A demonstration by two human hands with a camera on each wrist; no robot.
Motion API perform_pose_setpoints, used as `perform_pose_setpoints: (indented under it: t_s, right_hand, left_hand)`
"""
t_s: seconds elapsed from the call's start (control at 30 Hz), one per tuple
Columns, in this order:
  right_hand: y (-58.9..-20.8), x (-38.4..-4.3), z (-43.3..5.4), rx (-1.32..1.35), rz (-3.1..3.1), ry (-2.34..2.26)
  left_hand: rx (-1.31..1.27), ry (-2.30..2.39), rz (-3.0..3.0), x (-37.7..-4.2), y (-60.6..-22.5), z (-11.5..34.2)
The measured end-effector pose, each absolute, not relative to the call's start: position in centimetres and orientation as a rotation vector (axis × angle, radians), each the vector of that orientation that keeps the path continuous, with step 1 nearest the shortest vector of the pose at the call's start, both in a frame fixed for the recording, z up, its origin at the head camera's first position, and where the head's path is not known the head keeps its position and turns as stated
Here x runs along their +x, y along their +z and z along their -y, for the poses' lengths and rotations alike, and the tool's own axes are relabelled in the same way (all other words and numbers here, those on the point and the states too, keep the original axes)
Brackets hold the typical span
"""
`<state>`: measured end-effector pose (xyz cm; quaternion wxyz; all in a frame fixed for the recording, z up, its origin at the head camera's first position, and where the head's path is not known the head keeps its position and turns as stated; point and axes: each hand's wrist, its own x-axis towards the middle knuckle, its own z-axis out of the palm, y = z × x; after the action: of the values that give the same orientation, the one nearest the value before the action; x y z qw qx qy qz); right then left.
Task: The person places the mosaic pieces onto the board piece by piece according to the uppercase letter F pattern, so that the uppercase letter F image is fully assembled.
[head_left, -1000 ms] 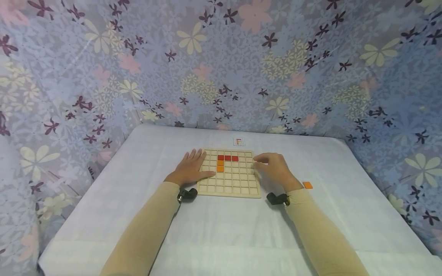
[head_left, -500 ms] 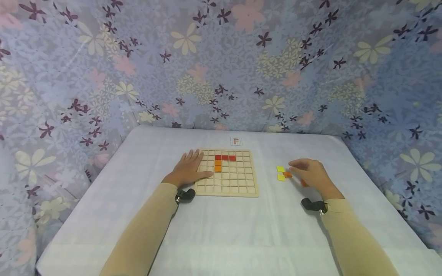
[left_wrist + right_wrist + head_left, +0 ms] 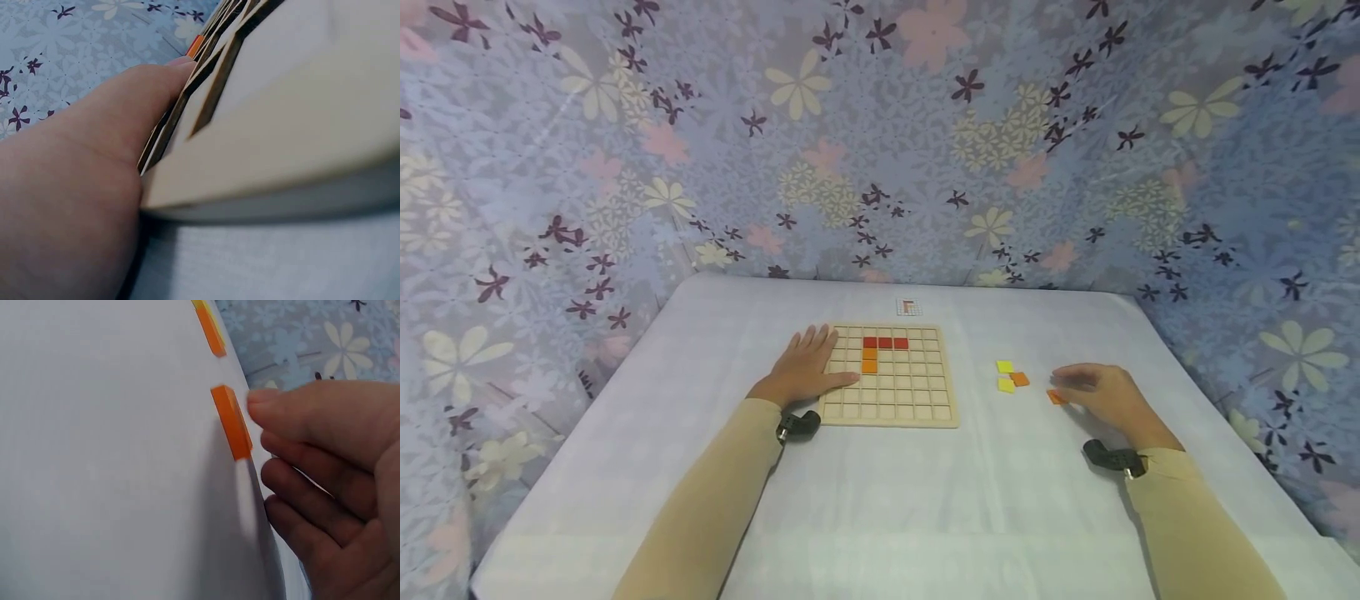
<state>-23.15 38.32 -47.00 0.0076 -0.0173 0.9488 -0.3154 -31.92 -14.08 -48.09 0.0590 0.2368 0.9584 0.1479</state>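
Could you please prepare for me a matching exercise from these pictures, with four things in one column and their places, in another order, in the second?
Things:
1. left hand
2. right hand
3. red tiles
4. card

Places:
A. beyond the board's far edge
B. close to a loose orange tile
C. in a row on the board
D. at the board's left edge

Pairs: 1-D, 2-B, 3-C, 4-A

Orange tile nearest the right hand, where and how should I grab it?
Probably pinch two opposite edges of that orange tile, coming from above and the right. It's thin and looks to lie flat on the white cloth, so its edges offer the hold; the right hand is on that side, and the other loose tiles lie left of the tile.
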Motion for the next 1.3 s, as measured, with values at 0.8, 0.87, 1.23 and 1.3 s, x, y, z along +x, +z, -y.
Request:
perform_pose_setpoints:
  t_s: [0.8,0.87,1.23,1.3]
  right_hand:
    - [-46.8,-22.0,-39.0,-0.204,-2.939,-1.006]
    - [-46.8,-22.0,-39.0,-0.214,-2.950,-1.010]
    - [-46.8,-21.6,-38.9,-0.187,-2.976,-1.073]
    - [-46.7,-21.6,-38.9,-0.186,-2.979,-1.085]
  left_hand:
    - [0.744,0.464,-2.906,-31.7,-47.6,14.2]
    - [0.745,0.464,-2.908,-31.7,-47.6,14.2]
    - [0.740,0.460,-2.911,-31.8,-47.9,14.2]
    - [0.736,0.459,-2.910,-31.7,-47.8,14.2]
